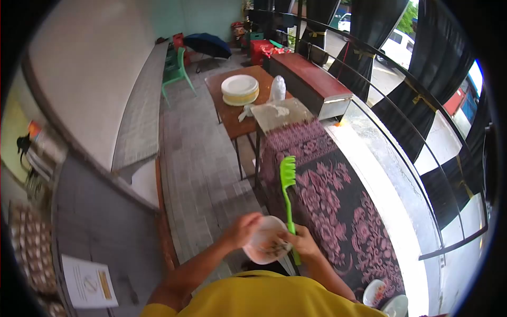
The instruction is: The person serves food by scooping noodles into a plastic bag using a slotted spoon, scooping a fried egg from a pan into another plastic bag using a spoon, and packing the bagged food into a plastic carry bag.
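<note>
A white bowl (260, 248) with orange and dark food remains inside is tilted in front of my yellow shirt. My right hand (303, 242) grips its right rim and also holds a long bright green pasta server (288, 182), whose toothed head points away from me. My left hand (243, 230) is at the bowl's upper left rim with its fingers stretched out and slightly blurred; whether it touches the rim is unclear. A table with a black and pink floral cloth (327, 206) stands to the right of my hands.
Two dishes, one a food-stained bowl (374, 292), sit at the cloth's near end. Farther off, a brown table (219, 82) bears stacked white plates (240, 87). A metal railing (391, 127) runs along the right. A grey partition (105, 211) stands left, with tiled floor (195, 158) between.
</note>
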A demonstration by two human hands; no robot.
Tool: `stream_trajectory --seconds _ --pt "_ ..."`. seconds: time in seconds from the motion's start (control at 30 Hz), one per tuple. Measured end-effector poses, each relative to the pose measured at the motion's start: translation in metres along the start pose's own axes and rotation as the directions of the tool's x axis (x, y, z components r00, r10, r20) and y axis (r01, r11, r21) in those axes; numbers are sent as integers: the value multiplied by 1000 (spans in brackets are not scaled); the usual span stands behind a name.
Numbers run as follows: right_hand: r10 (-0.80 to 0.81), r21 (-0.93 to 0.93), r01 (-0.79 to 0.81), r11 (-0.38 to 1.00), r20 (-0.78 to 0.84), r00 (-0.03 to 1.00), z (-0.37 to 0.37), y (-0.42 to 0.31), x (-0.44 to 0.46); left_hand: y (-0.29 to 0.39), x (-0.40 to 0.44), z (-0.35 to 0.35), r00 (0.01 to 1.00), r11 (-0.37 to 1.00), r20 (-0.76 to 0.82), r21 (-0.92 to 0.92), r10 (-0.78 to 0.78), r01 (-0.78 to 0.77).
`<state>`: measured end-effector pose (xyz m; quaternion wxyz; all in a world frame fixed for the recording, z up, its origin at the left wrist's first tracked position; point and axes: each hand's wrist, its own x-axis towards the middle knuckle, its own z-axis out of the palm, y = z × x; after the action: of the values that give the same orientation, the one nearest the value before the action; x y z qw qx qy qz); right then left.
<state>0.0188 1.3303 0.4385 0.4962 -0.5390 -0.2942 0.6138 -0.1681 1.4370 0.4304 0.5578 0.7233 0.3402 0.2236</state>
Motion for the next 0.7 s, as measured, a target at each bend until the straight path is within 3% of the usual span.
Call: stream_trajectory --seconds 0.1,0.17,0.23,0.3,0.33,0.43,0.5,0.57,0.6,0.7 --pt "-14 177 36 984 -125 992 -18 -40 55 33 106 -23 945 996 320 30 74 -88" --pt "2 255 65 965 -255 967 -31 -53 94 23 181 -42 876 979 452 -179 166 -93" --pt "12 304 123 945 -405 914 -40 -67 134 28 252 -75 908 947 418 -283 -24 155" --pt "-3 276 174 945 -524 852 -44 -92 187 7 344 -111 975 947 220 -318 36 37" --pt "29 403 196 894 -488 873 -33 -122 199 1 384 -130 987 962 155 -274 36 8" --pt "-44 348 281 894 -557 829 -48 -141 258 -7 515 -171 994 961 -8 -255 113 -111" --pt "-22 350 345 871 -674 738 -40 -162 269 -3 582 -178 992 984 -102 -155 71 -86" --pt "-10 298 419 858 -805 593 -32 -176 286 -18 659 -184 960 980 -207 103 190 -171" --pt "-18 232 390 891 -840 542 -41 -164 292 -20 686 -185 886 893 -280 371 368 -254" --pt "33 194 516 835 -952 304 -26 -149 299 -40 769 -178 912 830 -288 551 293 -92"
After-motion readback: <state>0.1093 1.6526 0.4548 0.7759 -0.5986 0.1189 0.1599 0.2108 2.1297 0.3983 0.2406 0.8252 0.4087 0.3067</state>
